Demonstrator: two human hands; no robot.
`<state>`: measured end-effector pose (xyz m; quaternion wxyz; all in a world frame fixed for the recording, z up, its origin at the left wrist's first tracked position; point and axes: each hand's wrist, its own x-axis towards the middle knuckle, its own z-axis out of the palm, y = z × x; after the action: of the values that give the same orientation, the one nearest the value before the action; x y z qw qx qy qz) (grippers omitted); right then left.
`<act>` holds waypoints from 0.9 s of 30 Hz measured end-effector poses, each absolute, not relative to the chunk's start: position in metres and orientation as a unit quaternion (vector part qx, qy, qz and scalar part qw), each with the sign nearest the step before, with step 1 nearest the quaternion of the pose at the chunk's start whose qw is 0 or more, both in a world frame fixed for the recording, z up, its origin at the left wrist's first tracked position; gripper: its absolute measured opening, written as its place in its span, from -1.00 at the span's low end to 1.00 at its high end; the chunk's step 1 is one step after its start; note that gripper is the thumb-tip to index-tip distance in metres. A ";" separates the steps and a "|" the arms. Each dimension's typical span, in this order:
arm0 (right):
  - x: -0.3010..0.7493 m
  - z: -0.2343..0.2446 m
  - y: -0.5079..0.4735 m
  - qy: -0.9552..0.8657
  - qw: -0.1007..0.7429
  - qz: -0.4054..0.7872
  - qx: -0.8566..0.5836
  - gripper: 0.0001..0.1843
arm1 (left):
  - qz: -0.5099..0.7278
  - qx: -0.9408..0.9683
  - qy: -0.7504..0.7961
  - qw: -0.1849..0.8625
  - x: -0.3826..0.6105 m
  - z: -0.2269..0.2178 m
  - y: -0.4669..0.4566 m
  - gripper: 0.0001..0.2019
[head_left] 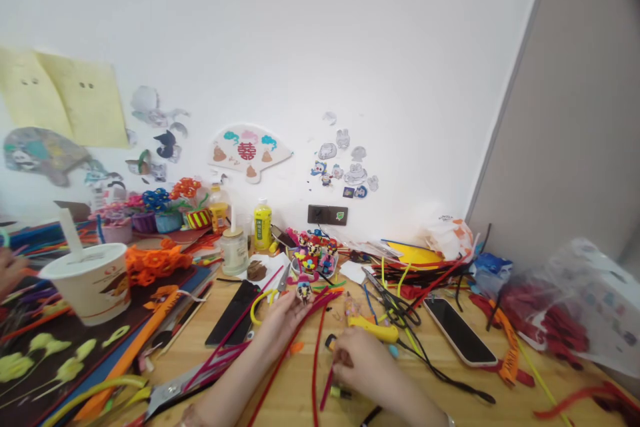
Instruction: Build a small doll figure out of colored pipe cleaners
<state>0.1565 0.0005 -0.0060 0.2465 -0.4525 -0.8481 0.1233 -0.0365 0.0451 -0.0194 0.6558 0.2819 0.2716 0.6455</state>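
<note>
My left hand (286, 321) is closed on a small doll figure (303, 291) with a black-and-white head, held up by the fingertips. My right hand (359, 355) is pinched, and a short magenta pipe cleaner (327, 388) sticks out below its fingers. Beside that hand, a small black object (330, 341) shows at the fingers; I cannot make out what it is. Just beyond the right hand lies a yellow glue gun (374, 328). Between my hands, a long red pipe cleaner (316, 367) runs along the wooden table. Several finished colourful dolls (314, 255) stand together behind.
Scissors (170, 388) lie at front left, near a paper cup (93, 280) with a straw. A phone (460, 332) and black-handled scissors (400, 305) are on the right. Glass jar (234, 252) and yellow bottle (263, 225) stand at the back. Another person's hand (10, 272) shows far left.
</note>
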 end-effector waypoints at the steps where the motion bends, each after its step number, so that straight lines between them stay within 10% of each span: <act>1: 0.156 -0.005 0.003 -0.835 0.270 0.126 -0.463 -0.90 | 0.637 0.290 0.272 0.661 -0.035 -0.018 0.043 -0.96; 14: 0.169 -0.007 0.033 -0.740 0.409 0.162 -0.509 -0.79 | 0.528 0.392 0.313 0.685 -0.009 -0.019 0.028 -0.68; 27: 0.172 0.031 0.009 -0.765 0.379 0.150 -0.499 -0.83 | 0.416 0.612 0.531 0.412 -0.020 -0.026 0.040 -0.69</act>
<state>0.1724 0.0087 0.0313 0.3785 -0.4994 -0.7647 0.1503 -0.0196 0.0403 -0.0261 0.4120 0.6122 0.5312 0.4162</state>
